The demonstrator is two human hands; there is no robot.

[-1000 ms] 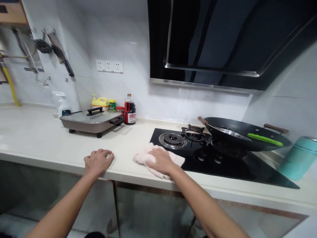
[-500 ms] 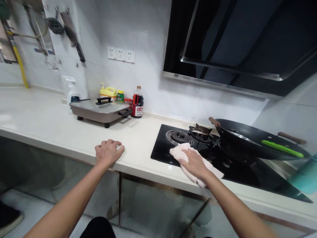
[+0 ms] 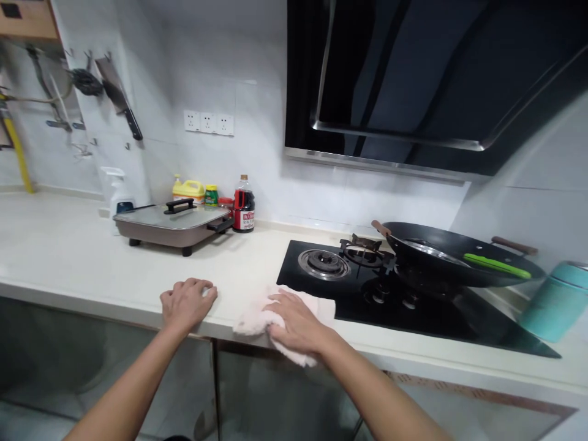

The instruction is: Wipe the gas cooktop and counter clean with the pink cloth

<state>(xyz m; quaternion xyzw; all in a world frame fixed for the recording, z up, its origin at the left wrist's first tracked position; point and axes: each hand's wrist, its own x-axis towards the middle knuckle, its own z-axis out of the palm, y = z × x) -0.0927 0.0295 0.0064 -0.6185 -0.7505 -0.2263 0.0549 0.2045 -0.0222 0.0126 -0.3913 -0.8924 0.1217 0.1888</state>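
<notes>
My right hand (image 3: pixel 294 320) presses a pale pink cloth (image 3: pixel 324 307) against the counter's front part, at the near left corner of the black gas hob (image 3: pixel 349 294). The fingers lie over the bunched cloth, and one end hangs past the counter edge. My left hand (image 3: pixel 186 304) rests on the white counter (image 3: pixel 138 275) near its front edge, fingers loosely bent, thumb apart, holding nothing that I can see. Ahead of that hand is a brown electric pan with a glass lid (image 3: pixel 193 215).
A black wok (image 3: pixel 450 269) with a green-handled utensil (image 3: pixel 497 266) stands on the right burner. Beside it is a turquoise flask (image 3: pixel 555 303). A soy sauce bottle (image 3: pixel 244 207), a yellow jug (image 3: pixel 189 190) and a spray bottle (image 3: pixel 120 193) line the back. The range hood (image 3: pixel 390 79) overhangs the hob.
My right hand has slid the cloth left and towards me, off the hob onto the counter edge. My left hand stays on the counter. The view has turned slightly.
</notes>
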